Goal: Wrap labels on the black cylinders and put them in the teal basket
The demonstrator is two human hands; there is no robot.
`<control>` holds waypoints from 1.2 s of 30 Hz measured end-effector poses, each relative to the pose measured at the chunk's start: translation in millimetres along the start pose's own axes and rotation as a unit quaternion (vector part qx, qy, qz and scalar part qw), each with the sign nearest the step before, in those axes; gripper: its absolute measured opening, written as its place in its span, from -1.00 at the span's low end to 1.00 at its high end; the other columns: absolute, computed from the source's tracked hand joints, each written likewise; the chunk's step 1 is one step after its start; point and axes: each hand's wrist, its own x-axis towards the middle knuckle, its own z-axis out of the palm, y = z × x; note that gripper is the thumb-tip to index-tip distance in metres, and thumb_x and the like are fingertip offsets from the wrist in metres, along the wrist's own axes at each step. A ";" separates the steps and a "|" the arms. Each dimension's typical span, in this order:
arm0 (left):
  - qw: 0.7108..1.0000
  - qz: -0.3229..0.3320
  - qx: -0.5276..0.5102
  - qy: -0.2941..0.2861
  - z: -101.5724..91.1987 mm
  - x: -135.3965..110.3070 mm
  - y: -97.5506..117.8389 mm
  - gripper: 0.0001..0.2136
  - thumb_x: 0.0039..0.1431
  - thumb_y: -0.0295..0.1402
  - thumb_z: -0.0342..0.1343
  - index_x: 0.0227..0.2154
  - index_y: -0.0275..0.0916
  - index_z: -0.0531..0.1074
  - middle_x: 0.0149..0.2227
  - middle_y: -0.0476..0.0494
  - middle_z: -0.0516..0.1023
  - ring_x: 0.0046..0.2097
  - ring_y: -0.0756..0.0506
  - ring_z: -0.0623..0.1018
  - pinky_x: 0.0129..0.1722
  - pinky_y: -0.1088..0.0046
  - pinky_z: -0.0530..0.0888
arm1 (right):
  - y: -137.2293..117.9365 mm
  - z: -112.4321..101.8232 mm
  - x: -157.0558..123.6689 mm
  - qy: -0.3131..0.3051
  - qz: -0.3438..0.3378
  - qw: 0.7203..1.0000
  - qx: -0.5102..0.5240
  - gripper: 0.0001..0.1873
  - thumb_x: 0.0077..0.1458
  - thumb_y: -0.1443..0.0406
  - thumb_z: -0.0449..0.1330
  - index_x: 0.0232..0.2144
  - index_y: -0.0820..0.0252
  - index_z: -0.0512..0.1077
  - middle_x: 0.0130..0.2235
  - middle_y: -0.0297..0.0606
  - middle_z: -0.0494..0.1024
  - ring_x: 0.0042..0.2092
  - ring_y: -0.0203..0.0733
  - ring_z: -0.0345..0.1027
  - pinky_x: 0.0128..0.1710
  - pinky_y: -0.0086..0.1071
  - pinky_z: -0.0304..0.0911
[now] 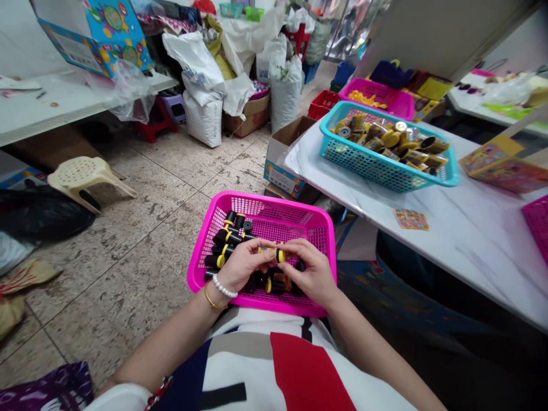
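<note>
A pink plastic basket (pixel 261 200) rests at my lap, with several small black cylinders with yellow rings (pixel 230 238) lying in it, mostly on the left side. Above it, both hands meet on one small black-and-yellow cylinder (pixel 280 255) with a yellow printed wrap. My left hand (pixel 244 262), with a pearl bracelet at the wrist, pinches its left end. On the other end, the fingertips of my right hand (pixel 311 268) are closed around the black part. Below the hands, a cylinder with a printed label (pixel 280 282) lies among the others.
On the marble-patterned table (pixel 483 228) to the right stands a blue basket (pixel 385 171) full of labelled cylinders, near a flat printed sheet (pixel 411 220). Behind are a pink basket (pixel 406 105) with yellow pieces and an open carton (pixel 285 154). A cream stool (pixel 88 171) stands left.
</note>
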 end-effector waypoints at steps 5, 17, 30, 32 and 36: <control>1.000 -0.004 0.019 -0.007 3.5 -2.7 0.5 -0.65 -0.04 -0.29 0.32 -0.16 -0.27 0.50 -0.35 -0.12 0.53 -0.42 0.01 0.50 -0.47 0.56 0.37 | 4.2 2.5 -2.4 0.019 -0.047 0.998 -0.041 -0.70 0.08 0.33 0.21 -0.10 0.00 0.46 -0.12 -0.22 0.54 -0.05 -0.09 0.41 0.01 -0.12 0.32; 0.993 0.056 0.105 0.011 1.5 -2.1 6.1 -0.71 0.08 -0.21 0.20 -0.19 -0.26 0.42 -0.45 -0.06 0.50 -0.49 0.04 0.45 -0.51 0.59 0.36 | 14.2 14.0 -0.9 0.054 0.071 0.992 0.095 -0.77 -0.04 0.26 0.34 -0.25 0.07 0.51 -0.24 -0.23 0.57 -0.19 -0.10 0.46 -0.12 -0.15 0.39; 0.997 -0.058 -0.001 -0.048 0.9 1.8 -2.1 -0.65 0.05 -0.04 0.18 -0.40 -0.27 0.33 -0.64 0.00 0.45 -0.70 0.10 0.35 -0.72 0.65 0.23 | 21.1 10.1 5.9 0.031 0.051 0.974 0.219 -0.90 -0.03 0.31 0.35 -0.38 0.01 0.59 -0.28 -0.28 0.46 -0.20 -0.20 0.39 -0.16 -0.25 0.36; 0.997 -0.065 0.004 -0.036 1.9 1.2 -3.0 -0.63 0.04 -0.03 0.18 -0.41 -0.29 0.34 -0.66 0.01 0.44 -0.72 0.10 0.33 -0.76 0.67 0.20 | 22.1 12.3 4.4 0.029 0.043 0.976 0.212 -0.82 -0.03 0.30 0.36 -0.30 -0.02 0.59 -0.23 -0.26 0.45 -0.16 -0.17 0.38 -0.13 -0.23 0.35; 0.998 -0.066 0.000 -0.017 5.3 0.9 -5.9 -0.62 0.07 -0.01 0.15 -0.38 -0.30 0.37 -0.66 0.00 0.45 -0.72 0.09 0.36 -0.76 0.68 0.24 | 19.8 13.1 0.6 0.000 0.024 0.982 0.189 -0.72 -0.02 0.34 0.34 -0.20 -0.05 0.57 -0.21 -0.25 0.45 -0.16 -0.17 0.38 -0.18 -0.26 0.36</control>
